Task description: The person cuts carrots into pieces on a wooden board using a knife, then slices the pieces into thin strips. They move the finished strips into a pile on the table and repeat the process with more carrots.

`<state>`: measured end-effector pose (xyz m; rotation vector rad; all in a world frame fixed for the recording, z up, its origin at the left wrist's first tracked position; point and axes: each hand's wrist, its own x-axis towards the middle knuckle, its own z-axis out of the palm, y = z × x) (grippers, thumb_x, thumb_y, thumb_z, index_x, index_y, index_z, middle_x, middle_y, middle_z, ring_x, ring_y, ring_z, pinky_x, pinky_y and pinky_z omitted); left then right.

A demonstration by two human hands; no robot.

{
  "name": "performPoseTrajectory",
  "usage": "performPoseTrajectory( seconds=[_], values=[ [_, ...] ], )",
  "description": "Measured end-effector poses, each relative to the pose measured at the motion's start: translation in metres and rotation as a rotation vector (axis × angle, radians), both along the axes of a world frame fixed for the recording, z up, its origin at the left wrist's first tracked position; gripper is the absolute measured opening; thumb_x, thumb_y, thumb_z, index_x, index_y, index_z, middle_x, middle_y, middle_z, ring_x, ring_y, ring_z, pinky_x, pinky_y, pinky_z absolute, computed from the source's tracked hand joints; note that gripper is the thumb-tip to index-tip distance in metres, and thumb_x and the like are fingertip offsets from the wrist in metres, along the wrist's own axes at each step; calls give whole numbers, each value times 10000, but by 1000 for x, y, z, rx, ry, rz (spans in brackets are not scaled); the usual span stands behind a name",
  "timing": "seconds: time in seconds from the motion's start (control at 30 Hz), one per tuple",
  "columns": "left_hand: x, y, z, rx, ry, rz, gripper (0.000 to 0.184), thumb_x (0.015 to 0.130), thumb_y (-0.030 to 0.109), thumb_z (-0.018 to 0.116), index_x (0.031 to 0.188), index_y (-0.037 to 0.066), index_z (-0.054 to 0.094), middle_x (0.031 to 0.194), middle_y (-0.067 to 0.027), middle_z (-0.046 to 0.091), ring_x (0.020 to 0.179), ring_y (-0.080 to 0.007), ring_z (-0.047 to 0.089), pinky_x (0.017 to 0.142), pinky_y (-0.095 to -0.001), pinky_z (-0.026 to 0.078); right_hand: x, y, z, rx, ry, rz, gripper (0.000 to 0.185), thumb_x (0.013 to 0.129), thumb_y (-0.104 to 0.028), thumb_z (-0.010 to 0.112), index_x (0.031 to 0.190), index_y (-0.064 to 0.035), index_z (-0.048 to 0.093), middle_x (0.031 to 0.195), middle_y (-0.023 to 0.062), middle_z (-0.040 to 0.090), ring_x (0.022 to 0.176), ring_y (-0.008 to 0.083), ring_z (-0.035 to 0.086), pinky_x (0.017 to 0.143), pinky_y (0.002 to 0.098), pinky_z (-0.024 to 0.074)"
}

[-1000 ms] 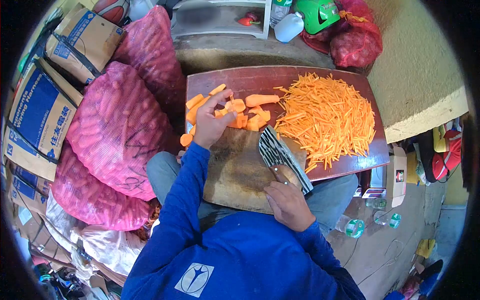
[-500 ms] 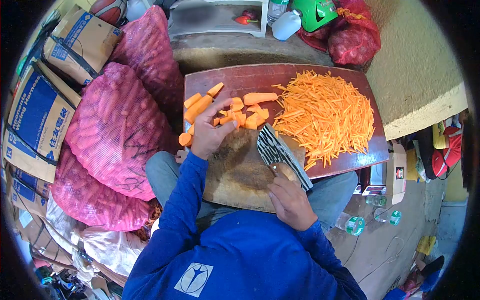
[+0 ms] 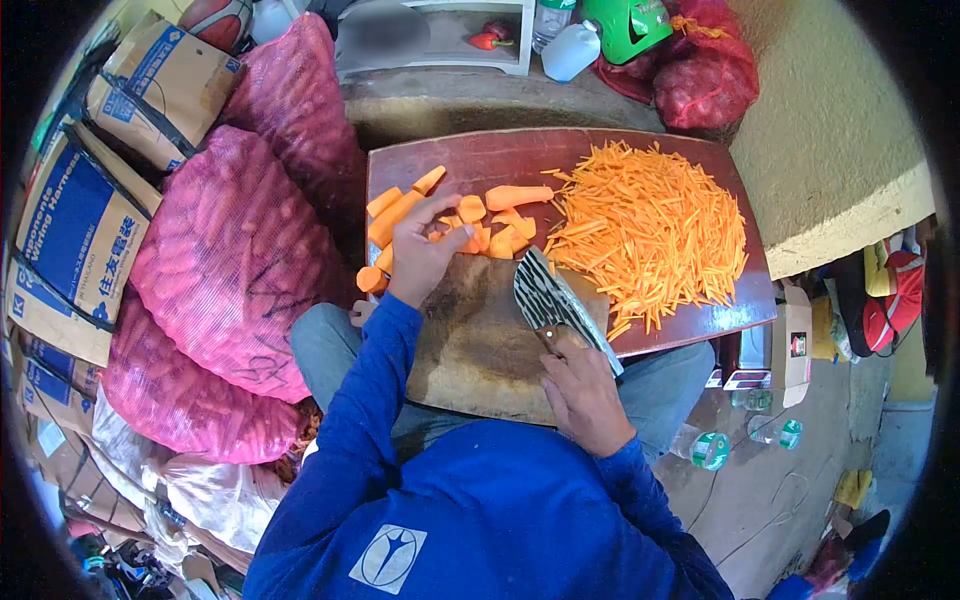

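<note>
My left hand (image 3: 425,250) is over the cut carrot pieces (image 3: 485,238) at the left of the table, thumb and index finger apart. Some orange bits show between them; whether the fingers touch any is hidden. My right hand (image 3: 587,395) is wrapped round the wooden handle of a broad kitchen knife (image 3: 560,300) with a black-and-white striped blade. The blade lies over the right side of a worn wooden chopping board (image 3: 470,355). Thicker carrot lengths (image 3: 392,218) lie beyond my left hand, and a peeled carrot end (image 3: 518,196) lies farther back.
A large heap of carrot strips (image 3: 655,240) covers the right of the red-brown table (image 3: 440,155). Pink mesh sacks (image 3: 230,265) and cardboard boxes (image 3: 75,240) crowd the left. Plastic bottles (image 3: 708,450) lie on the floor at right.
My left hand has shifted slightly, with thumb and index finger drawn closer together. My right hand and the knife have barely moved.
</note>
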<state>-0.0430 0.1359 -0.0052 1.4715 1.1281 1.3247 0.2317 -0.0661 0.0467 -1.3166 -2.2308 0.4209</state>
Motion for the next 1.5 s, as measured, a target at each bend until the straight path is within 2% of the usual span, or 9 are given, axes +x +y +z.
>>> performPoseTrajectory(
  seconds=[0.17,0.33,0.6,0.93,1.07,1.13,1.17,1.27,1.5],
  values=[
    [10,19,-4,208,82,111,443,816,26,884,1245,45,776,1297,-95,710,1169,-194,686,960,-319,563,1,-1,1,-13,-17,-15,398,875,-71,760,1261,-4,686,1298,174,610,1108,370,587,970,472,474],
    [8,16,-7,384,643,165,436,812,112,848,1238,58,772,1304,-158,691,1219,-359,642,1082,-471,479,2,-1,0,-21,17,-35,425,870,-65,765,1282,-2,676,1314,180,605,1122,378,585,987,476,480],
    [4,10,-2,373,683,222,380,852,210,839,1205,77,792,1279,-132,700,1229,-345,625,1037,-488,449,0,-3,8,-135,27,-105,673,845,-7,771,1482,3,551,1444,240,570,1176,452,581,1038,517,490],
    [-24,16,3,287,589,251,292,864,207,865,1094,33,822,1176,-191,754,1126,-348,717,967,-419,564,5,1,1,-143,-101,-118,686,840,-45,775,1477,26,531,1342,238,635,1146,433,610,1009,501,514],
    [-6,25,-1,371,544,150,356,848,254,865,1125,37,807,1226,-151,736,1167,-366,662,1012,-471,498,7,5,-2,-158,-122,-89,677,853,-73,787,1470,29,528,1331,237,636,1125,426,614,993,498,518],
    [11,30,5,489,822,106,483,842,293,868,1261,80,762,1270,-139,717,1236,-353,619,1056,-514,435,8,6,-1,-158,-135,-88,680,857,-81,792,1471,32,524,1324,239,637,1118,427,614,987,498,519],
    [18,36,11,387,886,-20,584,841,328,861,1362,115,705,1291,-125,698,1273,-342,585,1072,-568,379,8,7,-1,-164,-136,-79,684,858,-87,797,1472,33,521,1318,241,638,1112,428,615,983,499,520],
    [41,55,13,400,1035,-51,567,844,324,857,1348,118,700,1275,-151,707,1242,-396,620,1032,-564,418,7,8,0,-139,-148,-69,676,866,-102,793,1472,22,520,1267,231,644,1082,413,620,950,490,526],
    [48,81,-11,502,1117,-119,368,858,203,757,1210,98,740,1142,-107,740,1163,-317,657,1065,-603,369,6,14,-3,-188,-87,-123,674,853,-46,708,1488,57,508,1220,290,648,1087,481,634,966,536,532]
  ],
)
